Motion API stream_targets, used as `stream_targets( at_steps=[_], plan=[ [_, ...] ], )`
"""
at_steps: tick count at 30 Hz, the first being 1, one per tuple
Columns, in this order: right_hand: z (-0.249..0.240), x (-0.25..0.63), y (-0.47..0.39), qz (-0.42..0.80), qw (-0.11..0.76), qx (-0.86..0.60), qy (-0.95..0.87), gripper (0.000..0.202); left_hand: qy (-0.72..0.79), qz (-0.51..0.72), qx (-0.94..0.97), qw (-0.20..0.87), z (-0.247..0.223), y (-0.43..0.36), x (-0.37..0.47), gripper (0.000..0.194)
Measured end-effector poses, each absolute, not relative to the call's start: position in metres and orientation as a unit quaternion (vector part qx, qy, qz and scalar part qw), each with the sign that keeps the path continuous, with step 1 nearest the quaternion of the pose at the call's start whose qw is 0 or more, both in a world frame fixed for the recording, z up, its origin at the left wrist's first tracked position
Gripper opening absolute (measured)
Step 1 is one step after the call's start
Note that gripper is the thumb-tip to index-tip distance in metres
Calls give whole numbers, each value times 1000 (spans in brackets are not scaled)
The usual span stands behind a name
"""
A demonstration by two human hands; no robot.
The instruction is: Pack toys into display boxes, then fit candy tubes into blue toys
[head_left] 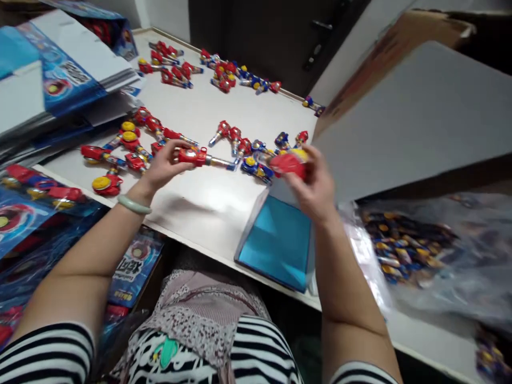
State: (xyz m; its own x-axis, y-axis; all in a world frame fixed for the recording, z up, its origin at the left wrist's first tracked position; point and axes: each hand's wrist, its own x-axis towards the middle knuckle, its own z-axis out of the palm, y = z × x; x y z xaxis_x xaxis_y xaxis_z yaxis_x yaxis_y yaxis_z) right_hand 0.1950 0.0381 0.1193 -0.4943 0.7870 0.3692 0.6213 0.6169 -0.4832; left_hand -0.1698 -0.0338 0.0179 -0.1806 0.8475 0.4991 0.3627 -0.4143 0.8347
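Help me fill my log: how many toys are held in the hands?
2: a red toy in the left hand, and a red-and-yellow toy in the right hand. That hand partly covers its toy, so another could be hidden there.

Red toy [203, 158] with slim blue-tipped tube, held nearly level, red-and-yellow toy [289, 164], blurred, held to its right

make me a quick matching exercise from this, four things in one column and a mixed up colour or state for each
Column one:
1. left hand
2. right hand
3. open box
4. bracelet

Column two:
A. bright blue inside
B. holding a red and yellow toy
C. pale green, worn on a wrist
D. holding a red toy with a long stem

Pairs: 1-D, 2-B, 3-A, 4-C
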Motion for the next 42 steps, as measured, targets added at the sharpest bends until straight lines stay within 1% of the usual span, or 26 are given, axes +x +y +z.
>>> stream_targets(
  at_steps=[2,3,4,5,8,9,10,11,12,15,17,18,20,23,27,31,35,37,40,42],
  plan=[
    [132,245,20,188,379,-475,-772,59,435,603,616,261,27,-42,-157,50],
    [131,263,13,201,403,-502,-738,58,411,605,621,281,30,-45,-147,51],
    [126,275,7,207,404,-522,-722,56,394,605,626,295,33,-47,-133,51],
    [117,281,3,205,383,-536,-724,55,383,601,633,303,35,-48,-119,51],
    [77,273,-6,170,251,-550,-778,49,374,559,674,307,37,-48,-78,51],
    [64,266,-8,157,221,-551,-790,48,377,543,685,306,37,-47,-68,51],
    [54,260,-10,146,207,-553,-793,46,381,533,692,303,38,-47,-61,51],
    [47,255,-11,142,212,-557,-790,45,385,528,695,299,38,-48,-56,50],
    [44,251,-10,141,234,-563,-780,45,390,527,696,294,39,-49,-54,50],
    [47,250,1,135,343,-564,-739,51,404,509,711,268,43,-54,-55,48],
    [49,252,11,118,384,-554,-729,54,408,476,737,253,46,-57,-55,44],
    [48,252,15,107,383,-548,-736,54,405,460,751,247,48,-59,-54,42],
    [40,251,19,87,355,-542,-757,53,389,434,777,238,51,-61,-51,38],
    [21,246,17,73,317,-545,-773,50,360,419,801,231,53,-62,-45,39],
    [7,244,12,91,315,-521,-789,46,375,415,793,241,53,-60,-43,38],
    [8,244,12,110,313,-522,-786,45,398,393,786,263,50,-59,-43,37],
    [8,246,17,152,297,-508,-794,45,375,387,803,256,49,-59,-47,39],
    [3,247,22,168,332,-484,-792,44,363,391,809,245,49,-58,-50,41],
    [-10,247,30,169,430,-411,-786,41,352,399,814,234,48,-58,-53,42],
    [-18,245,34,160,471,-365,-787,38,343,400,819,228,46,-58,-54,44]
  ],
)
